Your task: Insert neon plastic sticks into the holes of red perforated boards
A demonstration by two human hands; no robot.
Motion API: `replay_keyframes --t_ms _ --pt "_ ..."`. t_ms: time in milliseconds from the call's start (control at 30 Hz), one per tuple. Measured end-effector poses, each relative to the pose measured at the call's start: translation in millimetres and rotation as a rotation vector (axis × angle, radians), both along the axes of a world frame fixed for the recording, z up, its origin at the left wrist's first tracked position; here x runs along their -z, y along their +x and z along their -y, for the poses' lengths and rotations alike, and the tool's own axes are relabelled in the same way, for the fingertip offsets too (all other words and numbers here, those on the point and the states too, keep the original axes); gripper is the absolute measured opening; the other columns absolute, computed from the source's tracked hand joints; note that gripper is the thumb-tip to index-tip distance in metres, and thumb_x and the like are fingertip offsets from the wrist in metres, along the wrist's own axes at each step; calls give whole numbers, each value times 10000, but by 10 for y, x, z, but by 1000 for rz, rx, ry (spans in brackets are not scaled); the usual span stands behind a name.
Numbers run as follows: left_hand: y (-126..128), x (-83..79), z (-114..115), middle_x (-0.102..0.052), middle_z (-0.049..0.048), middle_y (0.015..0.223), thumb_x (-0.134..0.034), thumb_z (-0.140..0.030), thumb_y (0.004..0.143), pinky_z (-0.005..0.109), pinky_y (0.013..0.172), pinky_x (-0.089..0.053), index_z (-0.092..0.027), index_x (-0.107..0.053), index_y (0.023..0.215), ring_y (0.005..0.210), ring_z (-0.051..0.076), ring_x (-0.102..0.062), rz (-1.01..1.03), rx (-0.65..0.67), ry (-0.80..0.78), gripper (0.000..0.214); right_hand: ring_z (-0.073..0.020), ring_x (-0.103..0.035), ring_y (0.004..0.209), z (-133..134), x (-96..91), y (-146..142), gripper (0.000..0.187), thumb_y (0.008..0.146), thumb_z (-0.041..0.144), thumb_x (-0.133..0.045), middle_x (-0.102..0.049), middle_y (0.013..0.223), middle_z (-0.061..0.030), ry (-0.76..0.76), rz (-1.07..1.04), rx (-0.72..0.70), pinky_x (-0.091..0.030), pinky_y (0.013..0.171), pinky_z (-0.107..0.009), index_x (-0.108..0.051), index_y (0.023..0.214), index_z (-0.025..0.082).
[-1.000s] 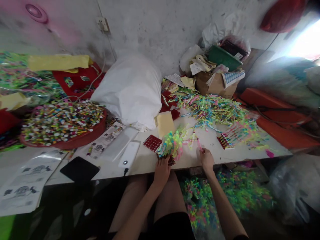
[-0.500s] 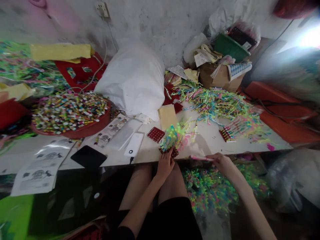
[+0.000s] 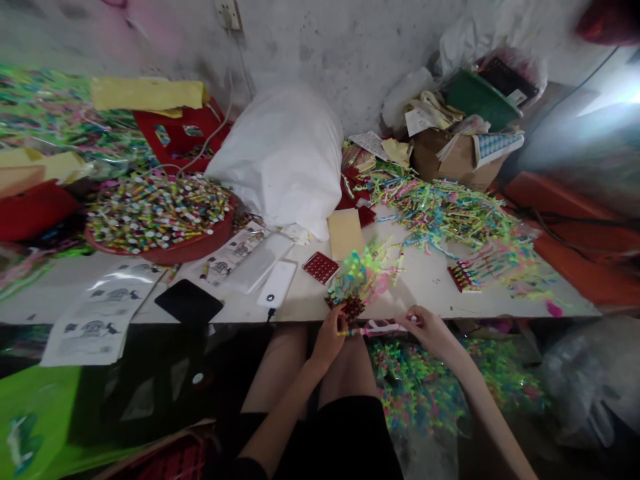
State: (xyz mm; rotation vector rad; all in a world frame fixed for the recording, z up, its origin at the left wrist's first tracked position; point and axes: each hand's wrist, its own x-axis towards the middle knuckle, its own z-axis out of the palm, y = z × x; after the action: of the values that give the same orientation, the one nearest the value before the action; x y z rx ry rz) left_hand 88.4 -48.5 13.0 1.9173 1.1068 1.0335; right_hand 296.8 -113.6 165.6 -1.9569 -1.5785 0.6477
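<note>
A thin pink-and-white strip with a multicoloured beaded end (image 3: 381, 327) stretches sideways between my hands, just in front of the table edge. My left hand (image 3: 329, 340) pinches its beaded end. The fingers of my right hand (image 3: 424, 329) are closed on the other end. Just beyond my left hand, a dark red perforated block (image 3: 353, 307) stands at the table edge with bright green, blue and pink strips (image 3: 357, 270) sticking up from it. Behind it to the left lies a flat dark red perforated tray (image 3: 321, 267).
A red basin (image 3: 195, 252) heaped with small coloured pieces stands left, beside a white sack (image 3: 280, 160). A white power bank (image 3: 277, 283), black pouch (image 3: 188, 307) and printed sheets (image 3: 100, 313) lie nearer. Rightward are a strip pile (image 3: 440, 207) and another filled red block (image 3: 463, 277).
My left hand has moved from the red block to the strip's beaded end. My right hand has brought the strip slightly left. The view has shifted a little.
</note>
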Motion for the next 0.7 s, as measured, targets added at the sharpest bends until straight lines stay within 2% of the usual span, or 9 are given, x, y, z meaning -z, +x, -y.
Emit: replay_keyframes --t_ms 67,133,300,467,700 --pt "-17 -7 20 -608 34 929 -406 -105 845 327 876 -470 -184 -432 1199 892 147 -594 55 -10 -16 363 -153 -522 380 -12 28 8 384 744 583 -499 -528 442 28 -100 -112 13 -388 379 -242 -541 690 205" --pt "-27 -13 35 -607 38 933 -396 -116 856 334 878 -469 -180 -454 1172 898 151 -593 84 -37 4 328 -154 -525 333 -24 49 5 350 763 558 -479 -550 446 44 -161 -199 35 -391 349 -236 -524 772 211" --pt "-59 -10 38 -601 58 970 -400 -133 871 365 870 -481 -175 -478 1140 919 168 -587 95 -123 88 283 -170 -634 457 -88 14 -97 312 824 509 -454 -656 572 9 -71 -218 -13 -502 471 -248 -537 875 213" --pt "-82 -12 21 -584 70 1032 -396 -114 868 381 890 -480 -181 -477 1132 992 183 -566 58 -144 110 285 -179 -684 610 -213 10 -272 272 881 453 -422 -692 672 -2 98 -52 -9 -528 614 -258 -535 984 228" --pt "-70 -43 30 -569 74 1101 -396 -89 857 380 898 -483 -186 -460 1156 1042 186 -544 29 -108 125 320 -179 -673 618 -307 184 -381 307 931 391 -337 -691 681 -29 125 254 -81 -490 573 -244 -545 1065 209"
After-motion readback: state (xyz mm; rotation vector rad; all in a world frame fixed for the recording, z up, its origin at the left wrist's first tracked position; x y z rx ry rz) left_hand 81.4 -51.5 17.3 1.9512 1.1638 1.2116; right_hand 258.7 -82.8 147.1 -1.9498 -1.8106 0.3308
